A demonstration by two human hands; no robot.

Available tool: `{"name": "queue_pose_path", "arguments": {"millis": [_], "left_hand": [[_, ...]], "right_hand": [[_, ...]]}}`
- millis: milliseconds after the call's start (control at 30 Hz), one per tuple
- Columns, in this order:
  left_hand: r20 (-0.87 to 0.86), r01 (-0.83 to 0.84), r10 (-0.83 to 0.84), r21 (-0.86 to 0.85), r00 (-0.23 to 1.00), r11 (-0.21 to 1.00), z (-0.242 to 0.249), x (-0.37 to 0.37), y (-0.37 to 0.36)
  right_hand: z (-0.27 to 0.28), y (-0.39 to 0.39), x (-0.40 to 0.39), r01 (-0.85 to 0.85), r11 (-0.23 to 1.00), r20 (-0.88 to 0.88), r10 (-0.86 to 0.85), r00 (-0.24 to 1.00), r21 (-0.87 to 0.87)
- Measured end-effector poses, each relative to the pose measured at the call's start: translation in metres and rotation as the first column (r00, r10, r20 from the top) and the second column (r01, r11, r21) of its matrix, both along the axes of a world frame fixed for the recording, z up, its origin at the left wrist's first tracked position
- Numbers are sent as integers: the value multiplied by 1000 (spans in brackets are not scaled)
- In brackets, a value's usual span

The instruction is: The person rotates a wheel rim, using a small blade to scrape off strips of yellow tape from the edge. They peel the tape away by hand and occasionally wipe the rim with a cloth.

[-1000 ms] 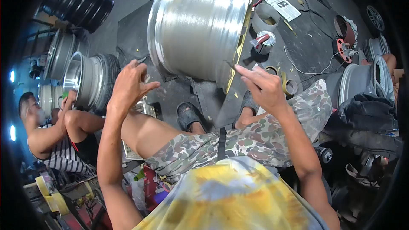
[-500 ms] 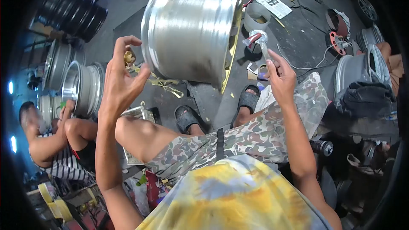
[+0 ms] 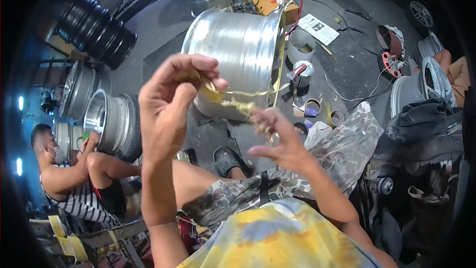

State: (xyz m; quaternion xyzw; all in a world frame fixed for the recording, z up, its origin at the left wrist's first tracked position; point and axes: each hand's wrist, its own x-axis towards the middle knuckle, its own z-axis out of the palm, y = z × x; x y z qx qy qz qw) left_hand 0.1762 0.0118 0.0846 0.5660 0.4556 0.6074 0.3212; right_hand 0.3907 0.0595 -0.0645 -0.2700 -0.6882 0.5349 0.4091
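Note:
A crumpled wad of yellow masking tape (image 3: 210, 91) is pinched in my left hand (image 3: 168, 104), raised in front of the wheel barrel. Twisted strands trail from it to the right. My right hand (image 3: 285, 144), blurred by motion, has its thumb and fingers apart; a tape strand reaches its fingertips, perhaps stuck to them. Behind both hands lies a large polished metal wheel barrel (image 3: 238, 44) on its side, yellow tape along its right rim. Right of it stands an open can (image 3: 303, 74) with a red-handled brush (image 3: 297, 71) across its top.
A grey tub (image 3: 300, 44), a printed sheet (image 3: 319, 29) and a cardboard box (image 3: 267, 2) lie beyond. Tape rolls (image 3: 333, 116) sit near my right knee. A person (image 3: 64, 168) handles another wheel (image 3: 99, 119) at left. A cloth-draped rim (image 3: 409, 92) stands at right.
My left hand has moved right and closed on the tape. My right hand has come down and left towards it, away from the can. The view has shifted, showing more floor beyond the barrel.

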Motion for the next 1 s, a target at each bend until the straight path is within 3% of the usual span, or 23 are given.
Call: {"name": "queue_pose_path", "arguments": {"millis": [67,100,167,233,267,300,367,400,433,500,567,633,700,733,800,833,867,900,967,1000], "left_hand": [[-13,-39,39,-15,999,999,-4,7,-3],[-38,-73,72,-23,997,997,-7,8,-6],[19,-113,115,-81,993,990,-20,-2,-10],[131,-152,186,-236,974,960,-43,-7,-9],[239,-58,128,-279,963,958,-61,0,-7],[208,-18,87,-314,974,949,-86,12,-6],[288,155,-28,-431,957,889,-113,48,-14],[242,148,-80,-275,967,950,-139,61,-26],[442,135,6,-287,897,948,-146,78,-30],[283,-86,154,-238,947,967,-130,88,-29],[618,38,141,-266,773,963,-119,70,-22],[642,-124,300,-304,705,944,-97,61,-20],[728,-76,67,-21,682,997,-99,45,-15],[791,-92,41,19,610,996,-94,44,-17],[812,-96,31,31,582,995,-81,44,-16],[832,-93,21,36,554,995,-75,47,-15],[802,-114,104,-45,588,992,-69,61,-11],[726,-27,26,-10,687,1000,-96,62,-9],[276,-139,127,26,953,990,-110,81,-5],[301,-123,118,-2,946,992,-111,84,-2]], "right_hand": [[7,-8,-8,-182,982,71,179,981,43],[11,-11,-8,-176,983,69,172,983,54],[23,-14,-5,24,998,-18,-23,1000,57],[42,-11,4,71,987,23,-75,997,142],[49,-7,3,111,947,-46,-102,994,301],[54,-5,2,160,879,-118,-119,986,450],[60,-3,-14,169,835,-180,-86,980,523],[60,-3,-22,169,836,-151,-104,983,521],[60,-3,-27,165,838,-121,-119,986,521],[67,-4,-28,172,763,-79,-157,984,624],[68,-7,-30,162,676,-44,-188,981,719],[58,-10,-30,162,647,-90,-144,986,745],[51,-22,-20,131,695,-123,-61,990,707],[45,-25,-15,171,742,-173,-74,982,649],[44,-26,-13,210,786,-213,-102,972,582],[46,-23,-16,296,785,-217,-209,953,545],[50,-20,-21,384,772,-215,-318,923,507],[53,-18,-28,368,775,-198,-310,930,514],[61,-14,-45,277,761,-172,-217,961,587],[61,-19,-52,284,758,-174,-224,959,587]]}}
